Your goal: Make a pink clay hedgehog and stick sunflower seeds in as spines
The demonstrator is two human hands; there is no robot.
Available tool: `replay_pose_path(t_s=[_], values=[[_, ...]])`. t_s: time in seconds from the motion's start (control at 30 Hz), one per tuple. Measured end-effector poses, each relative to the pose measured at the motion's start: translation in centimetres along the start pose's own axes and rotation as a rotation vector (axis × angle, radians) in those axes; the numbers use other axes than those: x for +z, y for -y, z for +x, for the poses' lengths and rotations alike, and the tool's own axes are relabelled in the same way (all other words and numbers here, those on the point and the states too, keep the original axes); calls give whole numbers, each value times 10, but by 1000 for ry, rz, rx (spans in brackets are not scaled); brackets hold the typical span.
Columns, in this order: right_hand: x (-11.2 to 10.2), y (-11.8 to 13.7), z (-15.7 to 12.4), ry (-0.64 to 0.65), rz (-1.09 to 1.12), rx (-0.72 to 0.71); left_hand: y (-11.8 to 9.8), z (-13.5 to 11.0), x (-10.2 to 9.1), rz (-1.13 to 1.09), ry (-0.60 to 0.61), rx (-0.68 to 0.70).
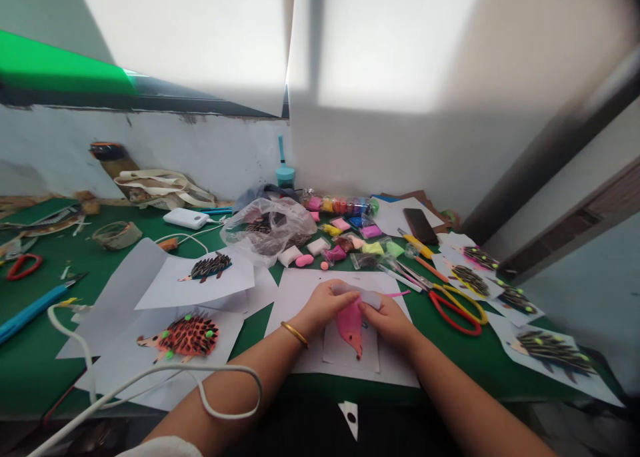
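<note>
Far left: a blue-handled tool (30,310) lies on the green counter (465,354).
Left of centre: an orange hedgehog (183,337) sits on white paper, with a white cable (150,376) looping in front of it.
Left hand (325,307): the grip pinches the left end of a pale strip (357,294).
Pink hedgehog (350,327): it lies flat on a paper sheet (300,290), between both hands and just under the strip.
Right hand (389,322): the grip is pressed together on the strip's right end, touching the pink hedgehog.
Right: red-and-yellow scissors (457,307) lie near the right hand, and a dark-spined hedgehog (550,350) is farther out.

Green-topped table (470,360) against a scuffed white wall (225,150), bright, perhaps frosted window (390,37) above.
</note>
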State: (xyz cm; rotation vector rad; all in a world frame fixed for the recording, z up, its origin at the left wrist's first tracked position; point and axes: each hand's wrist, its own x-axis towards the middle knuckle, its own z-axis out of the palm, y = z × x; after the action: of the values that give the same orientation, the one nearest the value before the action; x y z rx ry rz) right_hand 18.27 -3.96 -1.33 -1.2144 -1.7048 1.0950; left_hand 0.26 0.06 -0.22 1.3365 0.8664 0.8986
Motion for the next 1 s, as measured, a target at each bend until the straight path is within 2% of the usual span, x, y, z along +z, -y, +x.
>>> replay_pose_path(t_s=[0.1,0.2,0.33,0.57,0.77,0.9,1.0], values=[[-1,-7,0,-9,36,-47,-4,-2,0,59,38,21],[-1,-14,0,-17,51,-42,-4,-3,0,98,8,31],[-1,-14,0,-46,44,19,2,-1,-3,54,-28,25],[-2,-13,-2,-81,62,42,6,2,-9,-42,20,-50],[-4,-18,1,-270,18,70,1,2,-15,77,50,-52],[-3,-23,1,-351,-35,94,-5,9,-28,187,-92,39],[-2,-22,-1,-421,-144,107,-18,2,-34,296,-213,124]])
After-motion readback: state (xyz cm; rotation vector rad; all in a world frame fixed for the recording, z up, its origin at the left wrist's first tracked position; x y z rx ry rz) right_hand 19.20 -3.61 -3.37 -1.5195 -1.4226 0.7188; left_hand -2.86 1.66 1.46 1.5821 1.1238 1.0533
